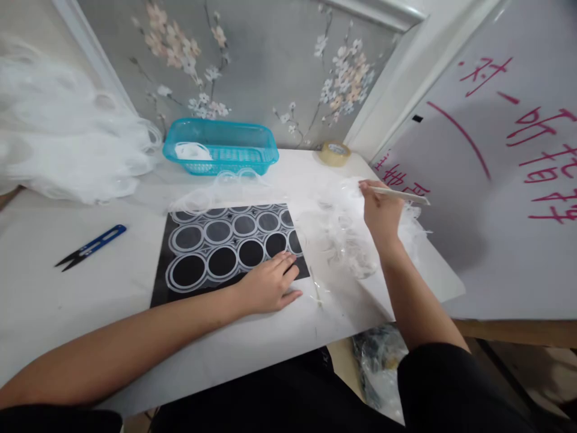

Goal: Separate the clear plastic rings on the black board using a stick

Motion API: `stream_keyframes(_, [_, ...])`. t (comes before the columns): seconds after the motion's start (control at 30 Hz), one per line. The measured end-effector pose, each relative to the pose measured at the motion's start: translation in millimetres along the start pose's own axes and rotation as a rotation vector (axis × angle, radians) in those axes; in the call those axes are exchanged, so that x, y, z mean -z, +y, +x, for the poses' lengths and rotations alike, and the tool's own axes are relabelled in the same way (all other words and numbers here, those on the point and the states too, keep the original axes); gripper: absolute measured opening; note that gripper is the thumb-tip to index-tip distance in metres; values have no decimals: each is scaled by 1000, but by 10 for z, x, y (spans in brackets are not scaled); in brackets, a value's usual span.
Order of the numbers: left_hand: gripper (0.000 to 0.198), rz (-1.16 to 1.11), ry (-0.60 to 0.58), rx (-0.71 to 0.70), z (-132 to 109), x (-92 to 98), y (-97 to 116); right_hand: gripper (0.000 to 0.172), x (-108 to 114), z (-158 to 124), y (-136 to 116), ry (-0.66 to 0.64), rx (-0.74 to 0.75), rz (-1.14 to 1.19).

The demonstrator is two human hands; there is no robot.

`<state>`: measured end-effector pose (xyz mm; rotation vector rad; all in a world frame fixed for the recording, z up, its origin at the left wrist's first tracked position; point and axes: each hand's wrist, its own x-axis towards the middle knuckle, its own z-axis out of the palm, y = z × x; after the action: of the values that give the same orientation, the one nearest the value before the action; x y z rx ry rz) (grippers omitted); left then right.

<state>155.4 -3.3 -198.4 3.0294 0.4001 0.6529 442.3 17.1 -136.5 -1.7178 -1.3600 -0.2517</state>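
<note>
My left hand (270, 281) lies flat, fingers apart, on the lower right corner of a black sheet (160, 282). Translucent white rings (222, 261) in joined rows cover that sheet. Off to the right, my right hand (383, 210) is closed around a thin white stick-like tool (401, 194), whose back end points right. Its tip is hidden by the fingers. Below and around this hand lies a loose pile of clear and white ring-shaped scraps (351, 240). A thin strip (317, 287) rests on the table just right of my left hand.
Blue-handled thread snips (92, 246) lie at the left. A large heap of white ring material (67, 132) stands behind them. At the back are a blue plastic basket (220, 162) holding white pieces and a tape roll (334, 154). A whiteboard (496, 240) leans on the right.
</note>
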Motion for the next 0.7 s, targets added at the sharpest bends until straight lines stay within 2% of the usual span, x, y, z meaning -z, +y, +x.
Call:
stream_keyframes(0.07, [41,48,1,-20,-18,-10,9,29,150,-47,36,4,-36,-25])
stream_keyframes(0.13, [36,113,14,-61,-36,-11,44,28,265,-175,41,-64,-25,-94])
stream_keyframes(0.2, [29,180,40,-106,-60,20,95,25,328,-332,-22,-118,-20,-165])
stream_keyframes(0.27, [26,234,52,-116,-98,93,140,23,334,-480,-168,-152,-22,-121])
stream_keyframes(0.33, [28,257,22,-76,-150,191,148,22,281,-596,-363,-264,-19,64])
stream_keyframes(0.4, [30,235,-28,-22,-212,279,109,21,178,-676,-536,-481,-24,258])
stream_keyframes(0.47, [32,189,-73,-1,-274,328,36,21,43,-728,-631,-651,-99,373])
stream_keyframes(0.5, [32,169,-90,-9,-302,335,-2,22,-29,-748,-646,-694,-159,413])
stream_keyframes(0.6, [32,153,-102,-53,-364,309,-78,29,-202,-805,-612,-712,-338,546])
stream_keyframes(0.7, [30,151,-78,-61,-376,274,-86,31,-267,-874,-592,-660,-408,600])
